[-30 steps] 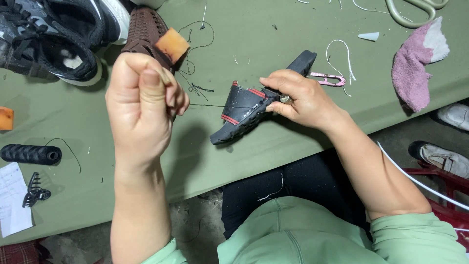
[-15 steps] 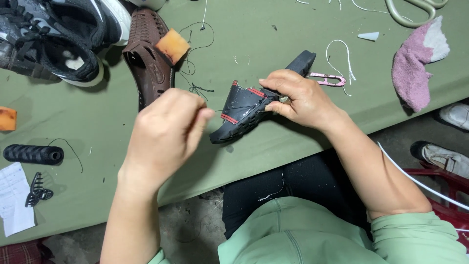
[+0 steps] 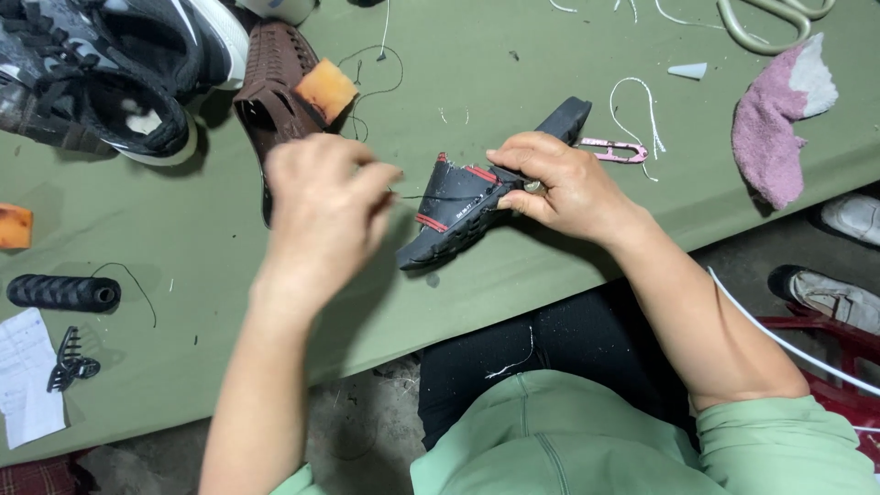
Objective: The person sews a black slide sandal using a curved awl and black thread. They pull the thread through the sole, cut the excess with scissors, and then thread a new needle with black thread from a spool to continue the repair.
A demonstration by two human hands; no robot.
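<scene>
A small black sandal with red trim [image 3: 458, 206] lies tilted on the green table [image 3: 211, 238]. My right hand [image 3: 559, 188] grips it at the strap, fingers closed over its upper edge. My left hand [image 3: 321, 215] hovers just left of the sandal with fingers pinched together on a thin dark thread [image 3: 408, 195] that runs to the sandal. Whether a needle is in the fingers is too small to tell.
Black sneakers [image 3: 110, 64] and a brown woven sandal [image 3: 270, 87] with an orange sponge [image 3: 324, 90] lie at the back left. A black thread spool [image 3: 62, 291], hair clip [image 3: 70, 367], paper slip, pink snips [image 3: 614, 149] and a pink sock [image 3: 779, 119] lie around.
My left hand has come down from a raised position and moved right toward the sandal, drawing the thread in. My right hand and the sandal have stayed put.
</scene>
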